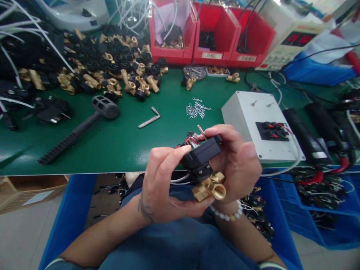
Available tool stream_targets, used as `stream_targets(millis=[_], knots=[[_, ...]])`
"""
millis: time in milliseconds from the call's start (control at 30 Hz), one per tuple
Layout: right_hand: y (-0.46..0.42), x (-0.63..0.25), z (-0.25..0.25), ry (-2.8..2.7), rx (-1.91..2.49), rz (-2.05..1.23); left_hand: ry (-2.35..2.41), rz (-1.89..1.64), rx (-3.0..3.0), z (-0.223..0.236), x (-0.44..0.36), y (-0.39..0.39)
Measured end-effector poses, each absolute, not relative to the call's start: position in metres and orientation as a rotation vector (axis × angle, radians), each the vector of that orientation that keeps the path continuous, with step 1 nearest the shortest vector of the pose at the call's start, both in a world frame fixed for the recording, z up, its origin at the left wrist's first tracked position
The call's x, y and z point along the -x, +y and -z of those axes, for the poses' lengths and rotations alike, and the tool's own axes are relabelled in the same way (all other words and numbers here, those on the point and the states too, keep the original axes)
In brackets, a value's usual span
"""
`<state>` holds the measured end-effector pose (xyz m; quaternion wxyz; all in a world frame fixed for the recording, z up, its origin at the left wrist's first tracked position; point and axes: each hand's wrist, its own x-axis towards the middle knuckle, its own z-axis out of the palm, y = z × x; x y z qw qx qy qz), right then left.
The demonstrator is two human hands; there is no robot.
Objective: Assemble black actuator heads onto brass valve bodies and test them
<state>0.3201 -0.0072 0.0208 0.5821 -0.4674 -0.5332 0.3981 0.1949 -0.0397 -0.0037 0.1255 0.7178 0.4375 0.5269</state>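
Both hands grip a motorized brass valve (209, 187) above my lap, just off the table's front edge. Its black actuator housing (201, 153) is uncovered on top, with red wires, a bit of circuit board and an upright metal pin (201, 132) showing. My left hand (164, 183) is closed round it, thumb on the housing and fingers beneath the brass body. Against the other side, my right hand (237, 161) wraps the housing, its fingertips by the pin. Small spring clips (197, 108) lie in a pile beyond the hands, near a bent metal key (149, 118).
A black rubber mallet (81, 127) lies at left, below a heap of brass valve bodies (129, 80). Red bins (210, 41) line the back. A grey switch box (261, 123) sits right, near a power supply (295, 41). Blue crates (317, 228) stand below the table.
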Motion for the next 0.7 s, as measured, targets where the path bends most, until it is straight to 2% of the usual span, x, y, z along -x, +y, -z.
stream_targets(millis=[167, 233, 433, 533, 700], knots=[[0.003, -0.314, -0.003, -1.169, 1.019, -0.946, 1.292, -1.464, -1.967, 0.015, -0.196, -0.036], [0.015, -0.322, 0.005, -1.272, 1.128, -0.898, 1.308, -1.409, -1.948, 0.023, -0.190, -0.028], [0.087, -0.361, 0.009, -1.578, 1.549, -0.460, 1.392, -1.385, -1.959, 0.045, -0.171, -0.001], [0.115, -0.361, 0.012, -1.821, 1.834, -0.381, 1.366, -1.385, -1.953, 0.049, -0.171, 0.003], [0.134, -0.346, 0.025, -1.954, 1.936, -0.347, 1.334, -1.388, -1.958, 0.050, -0.171, 0.002]])
